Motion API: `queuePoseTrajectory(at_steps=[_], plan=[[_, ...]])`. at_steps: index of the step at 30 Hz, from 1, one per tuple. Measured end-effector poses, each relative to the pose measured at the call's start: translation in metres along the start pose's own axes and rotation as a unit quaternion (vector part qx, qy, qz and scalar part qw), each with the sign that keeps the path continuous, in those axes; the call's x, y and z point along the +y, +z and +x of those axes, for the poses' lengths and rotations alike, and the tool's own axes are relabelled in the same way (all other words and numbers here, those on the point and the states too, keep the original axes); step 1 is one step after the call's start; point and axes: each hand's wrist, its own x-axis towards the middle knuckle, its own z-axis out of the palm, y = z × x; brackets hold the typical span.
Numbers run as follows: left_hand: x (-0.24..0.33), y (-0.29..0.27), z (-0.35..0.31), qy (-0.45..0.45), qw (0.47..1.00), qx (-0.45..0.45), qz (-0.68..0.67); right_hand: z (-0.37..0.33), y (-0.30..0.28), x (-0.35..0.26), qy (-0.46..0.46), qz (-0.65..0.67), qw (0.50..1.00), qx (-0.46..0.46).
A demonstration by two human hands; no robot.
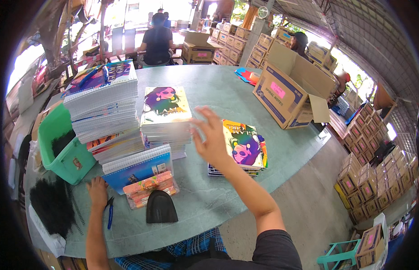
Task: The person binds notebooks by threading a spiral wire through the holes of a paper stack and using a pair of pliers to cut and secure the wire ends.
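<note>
My right hand [209,137] is raised with fingers apart, empty and slightly blurred, between two piles of spiral notebooks. On its left is a tall pile with a pale yellow cover [166,105] on top. To its right lies a lower pile of colourful notebooks [245,146]. My left hand [97,190] rests on the table beside a blue-backed notebook [139,171] that leans against the tallest notebook stack [103,108]. Nothing shows in that hand. Blue-handled pliers [110,213] lie just right of its wrist.
A green bin [67,148] with black coils stands at the left, near loose black spiral coils [52,207]. A plastic-wrapped pack [151,189] and a black pad [162,208] lie near the front. An opened carton [281,96] sits far right; people and stacked cartons [371,189] are beyond.
</note>
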Motion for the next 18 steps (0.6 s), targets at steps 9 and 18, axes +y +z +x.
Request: queuePoseTrajectory(at_steps=[9,18], plan=[[0.003,-0.081,0.004,-0.020,0.987,0.157,-0.034,-0.018,0.098,-0.131,-0.165,0.132,0.952,-0.223],[0.012,-0.145,-0.022,-0.125,0.942,0.155,-0.271,0.010,0.094,-0.141,-0.133,0.118,0.968,-0.176]])
